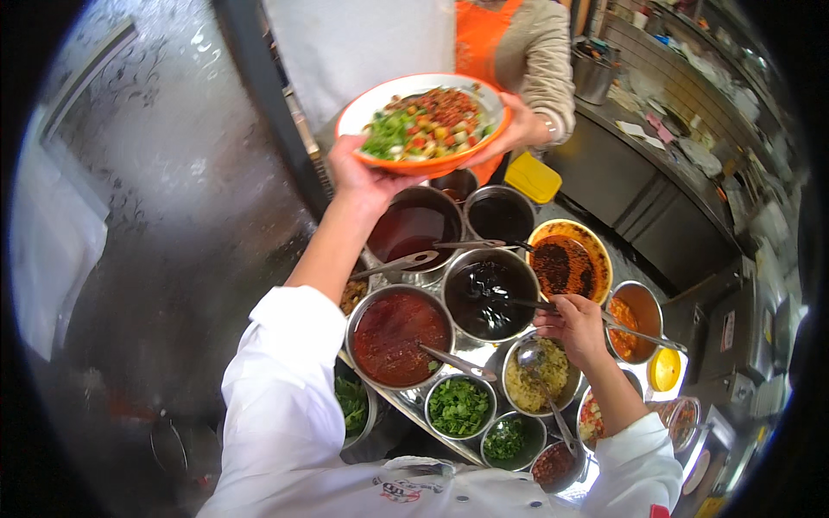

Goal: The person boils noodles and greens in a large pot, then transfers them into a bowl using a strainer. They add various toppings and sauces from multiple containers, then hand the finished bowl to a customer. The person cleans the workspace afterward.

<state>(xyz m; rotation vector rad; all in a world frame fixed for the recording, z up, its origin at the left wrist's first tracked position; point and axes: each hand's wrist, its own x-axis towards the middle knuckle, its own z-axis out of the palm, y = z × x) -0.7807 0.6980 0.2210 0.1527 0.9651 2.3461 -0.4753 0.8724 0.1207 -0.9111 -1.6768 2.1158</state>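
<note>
My left hand [366,168] grips the near left rim of a white bowl with an orange outside [350,116]. The bowl holds chopped greens, diced vegetables and a reddish minced topping. Another person's hand [521,126] grasps its right side. Lower right, my right hand [573,327] is closed around a metal ladle handle [644,337]. The ladle's dark end reaches into a pot of dark liquid [489,285]; its bowl is hidden there. Below that hand stands a pot of minced yellowish garlic [537,382] with a spoon [550,405] in it.
Around them stand a pot of red sauce [395,337], dark red broth [414,220], a chili oil tub [570,259] and bowls of chopped greens [458,405]. A yellow container [533,178] lies beyond. A person in an orange apron [479,39] faces me. A cluttered counter [673,149] runs along the right.
</note>
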